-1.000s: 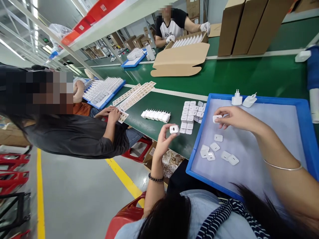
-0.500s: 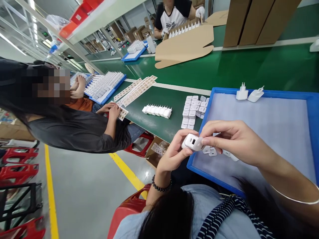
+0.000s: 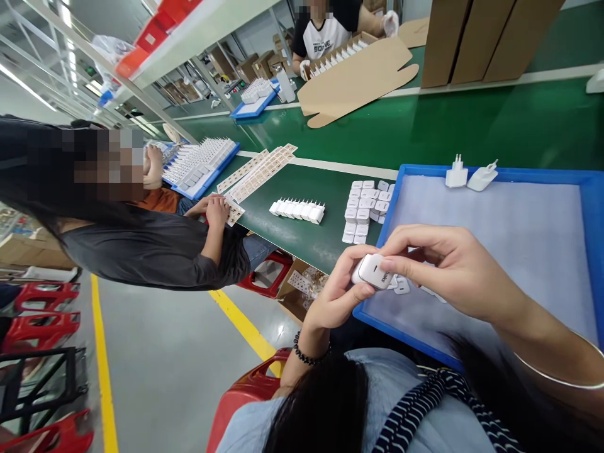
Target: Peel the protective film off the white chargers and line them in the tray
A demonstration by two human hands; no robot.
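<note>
My left hand (image 3: pixel 336 296) grips a white plug charger (image 3: pixel 357 272) between thumb and fingers. Over its end face lies a white cover plate (image 3: pixel 374 272) with a small dark slot and printed letters. My right hand (image 3: pixel 448 267) pinches that plate at its right edge with thumb and forefinger; the other fingers are curled. Whether the plate is fully seated, I cannot tell. Below the right hand, loose white cover plates (image 3: pixel 402 285) lie in a blue-rimmed tray (image 3: pixel 592 251), partly hidden by it. Two white chargers with pins (image 3: pixel 457 173) stand at the tray's far edge.
Left of the tray, white cover plates (image 3: pixel 362 214) sit in stacks, with a row of white chargers (image 3: pixel 297 210) beyond. A co-worker (image 3: pixel 155 245) at left handles sticker sheets (image 3: pixel 264 170). Across the green bench, another person (image 3: pixel 325 31) works at a cardboard box (image 3: pixel 358 82).
The cover plate has come over the charger's end face, hiding the ports that showed before. Both hands have shifted slightly. Across the bench, the cardboard box has moved a little.
</note>
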